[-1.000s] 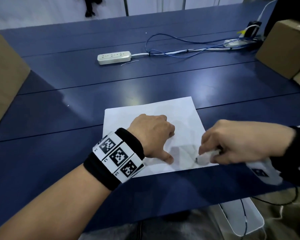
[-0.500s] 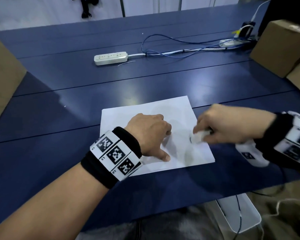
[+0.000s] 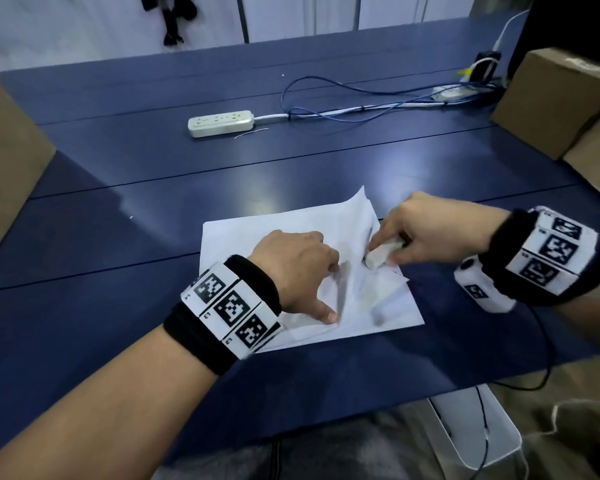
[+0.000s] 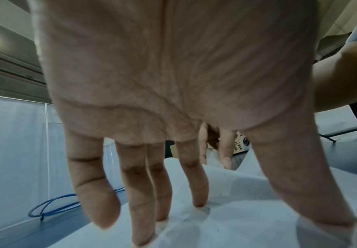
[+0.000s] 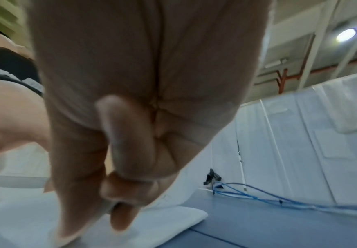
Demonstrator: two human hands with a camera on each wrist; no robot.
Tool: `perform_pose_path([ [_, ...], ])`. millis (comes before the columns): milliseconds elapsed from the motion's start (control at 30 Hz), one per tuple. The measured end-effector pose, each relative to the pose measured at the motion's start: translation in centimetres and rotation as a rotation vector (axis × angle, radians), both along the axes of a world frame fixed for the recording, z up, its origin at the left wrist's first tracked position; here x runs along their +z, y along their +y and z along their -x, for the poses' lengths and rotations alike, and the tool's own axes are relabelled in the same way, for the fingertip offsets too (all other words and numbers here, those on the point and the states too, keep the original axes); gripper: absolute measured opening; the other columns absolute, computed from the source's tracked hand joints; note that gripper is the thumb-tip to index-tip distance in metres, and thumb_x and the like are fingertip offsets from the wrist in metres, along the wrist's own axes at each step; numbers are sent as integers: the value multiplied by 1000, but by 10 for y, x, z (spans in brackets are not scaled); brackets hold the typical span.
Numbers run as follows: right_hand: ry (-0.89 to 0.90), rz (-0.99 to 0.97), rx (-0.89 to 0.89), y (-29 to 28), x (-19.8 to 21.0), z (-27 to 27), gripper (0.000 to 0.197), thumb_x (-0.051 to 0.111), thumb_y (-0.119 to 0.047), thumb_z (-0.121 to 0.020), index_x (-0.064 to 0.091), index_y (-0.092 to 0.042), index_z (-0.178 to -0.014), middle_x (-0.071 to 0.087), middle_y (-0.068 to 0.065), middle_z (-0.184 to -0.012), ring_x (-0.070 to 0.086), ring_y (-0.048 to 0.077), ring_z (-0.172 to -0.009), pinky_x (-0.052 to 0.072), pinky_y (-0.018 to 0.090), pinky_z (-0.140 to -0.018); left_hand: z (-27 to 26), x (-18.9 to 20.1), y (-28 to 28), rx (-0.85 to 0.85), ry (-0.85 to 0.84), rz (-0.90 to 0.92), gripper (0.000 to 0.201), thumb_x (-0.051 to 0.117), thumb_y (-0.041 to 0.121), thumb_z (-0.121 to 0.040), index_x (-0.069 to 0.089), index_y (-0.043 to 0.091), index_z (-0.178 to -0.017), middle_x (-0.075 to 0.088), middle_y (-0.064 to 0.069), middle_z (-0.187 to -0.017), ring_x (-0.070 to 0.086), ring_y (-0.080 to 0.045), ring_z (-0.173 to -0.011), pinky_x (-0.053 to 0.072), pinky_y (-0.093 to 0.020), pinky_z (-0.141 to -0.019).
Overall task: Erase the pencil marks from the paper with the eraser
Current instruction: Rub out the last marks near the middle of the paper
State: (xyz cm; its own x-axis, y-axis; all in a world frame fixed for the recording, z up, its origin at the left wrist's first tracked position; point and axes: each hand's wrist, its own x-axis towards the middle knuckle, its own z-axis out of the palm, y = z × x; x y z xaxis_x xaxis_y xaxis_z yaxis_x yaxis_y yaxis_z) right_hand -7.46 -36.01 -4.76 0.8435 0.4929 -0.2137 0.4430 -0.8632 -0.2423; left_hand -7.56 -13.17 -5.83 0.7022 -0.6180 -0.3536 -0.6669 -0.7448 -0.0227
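A white sheet of paper (image 3: 257,237) lies on the blue table (image 3: 118,209). Its right half is buckled and creased, and the far right corner (image 3: 361,197) stands up. My left hand (image 3: 297,271) presses down on the sheet with straight, spread fingers (image 4: 140,209) and thumb. My right hand (image 3: 426,228) grips a white eraser (image 3: 381,256) whose tip touches the crumpled part of the paper. The right wrist view shows curled fingers (image 5: 128,137) over the paper (image 5: 168,219); the eraser is hidden there. Any pencil marks are too blurred to make out.
A white power strip (image 3: 220,123) with white and blue cables (image 3: 361,109) lies at the back of the table. Cardboard boxes stand at the left edge (image 3: 4,161) and the right back (image 3: 551,98). A white bin (image 3: 478,427) sits below the table's front edge.
My right hand has moved with the eraser from the near right of the sheet toward the middle. The flat paper has buckled and its far right corner has lifted. My left hand stays put.
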Motion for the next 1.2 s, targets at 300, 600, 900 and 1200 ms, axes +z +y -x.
perform_pose_path([
  [300, 93, -61, -74, -13, 14, 25, 29, 83, -35, -72, 73, -41, -98, 69, -24, -78, 62, 2, -76, 50, 22, -72, 8, 2, -2, 39, 13, 3, 78, 58, 81, -67, 48, 39, -132, 50, 7, -114, 58, -19, -97, 47, -34, -79],
  [600, -7, 6, 9, 7, 2, 17, 23, 71, -28, -83, 74, -31, -106, 72, -17, -94, 62, 3, -84, 48, 21, -85, 12, 3, -8, 73, -8, -35, 82, 61, 83, -62, 49, 39, -131, 50, 6, -115, 56, -18, -93, 45, -35, -83],
  [900, -39, 41, -48, 11, -2, -2, 21, 65, -26, -85, 73, -29, -104, 73, -8, -92, 65, 17, -90, 54, 34, -85, 11, 2, -10, 81, -19, -26, 79, 65, 81, -62, 52, 38, -127, 51, 7, -111, 54, -17, -89, 38, -31, -75],
  [1200, 36, 98, 43, 13, -2, 19, 24, 65, -28, -87, 71, -32, -109, 71, -12, -99, 55, 10, -87, 51, 32, -87, 11, -1, -8, 89, -14, -11, 82, 66, 80, -62, 50, 37, -130, 51, 5, -116, 59, -20, -99, 41, -33, -80],
])
